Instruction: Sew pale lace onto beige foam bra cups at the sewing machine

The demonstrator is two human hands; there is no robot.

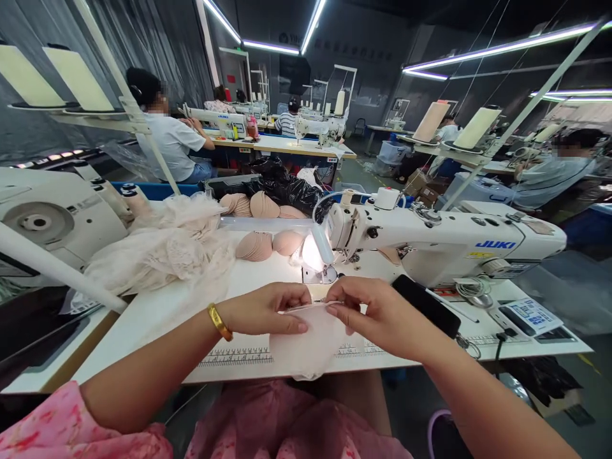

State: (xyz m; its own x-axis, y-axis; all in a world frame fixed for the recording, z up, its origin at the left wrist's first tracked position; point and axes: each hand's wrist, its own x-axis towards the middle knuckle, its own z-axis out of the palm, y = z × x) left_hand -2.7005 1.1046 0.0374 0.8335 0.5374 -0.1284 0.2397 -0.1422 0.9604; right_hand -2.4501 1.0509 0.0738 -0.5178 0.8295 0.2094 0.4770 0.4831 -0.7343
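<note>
A pale piece of thin fabric (pixel 306 341) hangs between my hands over the front edge of the table. My left hand (pixel 272 309) pinches its upper left edge, thumb on top. At the upper right edge, my right hand (pixel 366 312) has thumb and fingers closed on the same fabric. Both hands are just in front of the lit needle area of a white sewing machine (pixel 444 245). Stacks of beige bra cups (pixel 255 247) lie behind the needle area, on the left. Part of the fabric's top edge is hidden by my fingers.
Sheer cream lace fabric (pixel 162 248) is heaped on the left of the table. On the right lie a black phone (pixel 425 306), a white pen-like stick and a small box (pixel 533 317). A printed ruler (pixel 234 357) runs along the front edge. Several people sit at other machines.
</note>
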